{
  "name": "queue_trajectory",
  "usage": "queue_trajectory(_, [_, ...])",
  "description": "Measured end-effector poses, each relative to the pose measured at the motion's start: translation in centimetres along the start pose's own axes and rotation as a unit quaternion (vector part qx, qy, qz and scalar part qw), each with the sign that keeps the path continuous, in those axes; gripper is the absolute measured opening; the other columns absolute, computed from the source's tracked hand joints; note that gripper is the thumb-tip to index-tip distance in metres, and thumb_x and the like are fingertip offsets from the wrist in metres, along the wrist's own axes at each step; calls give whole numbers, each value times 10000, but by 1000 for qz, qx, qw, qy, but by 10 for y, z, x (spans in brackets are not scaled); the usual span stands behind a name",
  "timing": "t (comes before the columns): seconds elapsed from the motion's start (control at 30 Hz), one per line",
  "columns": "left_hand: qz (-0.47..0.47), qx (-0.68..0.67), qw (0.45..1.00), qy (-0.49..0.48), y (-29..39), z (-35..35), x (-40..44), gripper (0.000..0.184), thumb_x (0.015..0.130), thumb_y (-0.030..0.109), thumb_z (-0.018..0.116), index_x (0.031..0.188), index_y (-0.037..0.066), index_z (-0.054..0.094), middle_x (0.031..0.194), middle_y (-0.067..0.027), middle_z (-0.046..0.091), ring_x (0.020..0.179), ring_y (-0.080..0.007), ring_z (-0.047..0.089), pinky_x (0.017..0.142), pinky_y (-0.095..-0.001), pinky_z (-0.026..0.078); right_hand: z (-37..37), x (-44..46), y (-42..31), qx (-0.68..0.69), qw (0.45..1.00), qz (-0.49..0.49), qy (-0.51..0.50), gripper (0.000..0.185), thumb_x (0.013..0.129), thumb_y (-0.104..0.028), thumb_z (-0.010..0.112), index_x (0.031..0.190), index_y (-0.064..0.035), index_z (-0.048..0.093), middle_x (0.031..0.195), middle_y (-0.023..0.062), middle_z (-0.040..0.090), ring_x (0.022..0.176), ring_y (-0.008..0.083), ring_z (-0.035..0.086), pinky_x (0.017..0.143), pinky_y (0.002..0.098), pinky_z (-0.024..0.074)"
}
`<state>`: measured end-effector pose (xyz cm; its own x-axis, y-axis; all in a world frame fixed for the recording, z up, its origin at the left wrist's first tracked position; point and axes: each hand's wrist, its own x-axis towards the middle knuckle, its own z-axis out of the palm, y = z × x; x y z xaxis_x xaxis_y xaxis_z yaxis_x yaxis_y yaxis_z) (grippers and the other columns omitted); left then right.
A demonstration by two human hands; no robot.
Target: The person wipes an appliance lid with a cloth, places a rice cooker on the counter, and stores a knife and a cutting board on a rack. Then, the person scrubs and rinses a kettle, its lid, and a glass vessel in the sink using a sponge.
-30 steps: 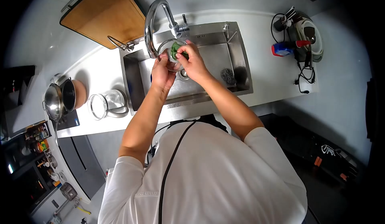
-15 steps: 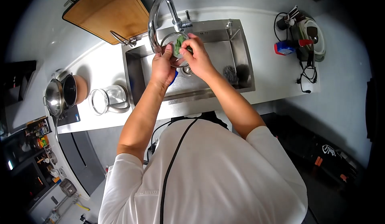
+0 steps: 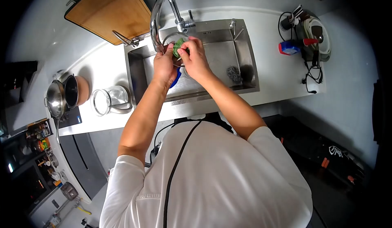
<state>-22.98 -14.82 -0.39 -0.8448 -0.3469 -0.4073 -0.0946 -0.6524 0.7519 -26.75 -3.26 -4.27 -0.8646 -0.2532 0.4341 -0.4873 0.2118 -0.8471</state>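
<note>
My left hand is closed at the near left side of a clear glass bowl, its thumb beside some leafy greens. The greens look bunched up at the bowl, below the faucet. With bent fingers, my right hand pinches them from the right. Both hands are over the left half of the steel sink. Part of a blue object shows beneath my left wrist; its kind is hidden. My hands cover much of the bowl's lower part.
The chrome faucet arches close above my hands. A scouring pad lies in the sink's right side. Left on the counter are a glass pitcher and pots. A cutting board leans behind; cables and tools sit right.
The greens have shifted slightly left and become more bunched. My right hand has moved a little left and down, closer to my left hand. More of the blue object shows.
</note>
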Motion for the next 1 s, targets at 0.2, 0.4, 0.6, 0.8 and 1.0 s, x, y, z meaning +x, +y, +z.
queue_trajectory(0.2, [-10,-1,1000,-29,-8,-5,1,197,1082,145,536,1193,7,620,1011,-85,681,878,-169,668,852,-322,566,21,-4,-13,-104,988,94,65,187,961,-146,642,1019,2,545,1139,250,573,1125,448,527,981,539,420])
queue_trajectory(0.4, [-23,108,993,-34,-31,-16,-15,334,1092,312,531,1231,21,615,866,-14,617,701,-110,585,698,-349,629,2,10,23,-116,979,168,22,182,993,-129,588,1058,41,578,1105,231,611,1054,406,583,946,500,460])
queue_trajectory(0.6, [-86,159,981,-76,-18,-17,-21,491,1106,437,440,1194,-12,618,903,-43,675,768,-143,681,673,-352,652,-39,10,17,156,937,222,-220,140,980,-132,659,1010,-8,602,856,133,651,718,177,647,611,346,497])
queue_trajectory(0.8, [-91,132,981,-109,-9,-38,3,404,1077,407,533,1179,29,632,962,-57,693,872,-174,696,752,-376,638,-53,11,47,161,938,223,-209,154,975,-177,701,1041,-48,650,903,59,682,749,125,627,619,307,496])
queue_trajectory(1.0, [-3,-4,1000,-25,-48,-14,-22,448,1076,346,552,1363,4,516,1232,-126,649,1144,-267,651,1014,-490,562,-12,-34,43,211,924,308,87,154,1011,-148,667,1020,-10,601,892,28,640,700,115,599,610,287,487])
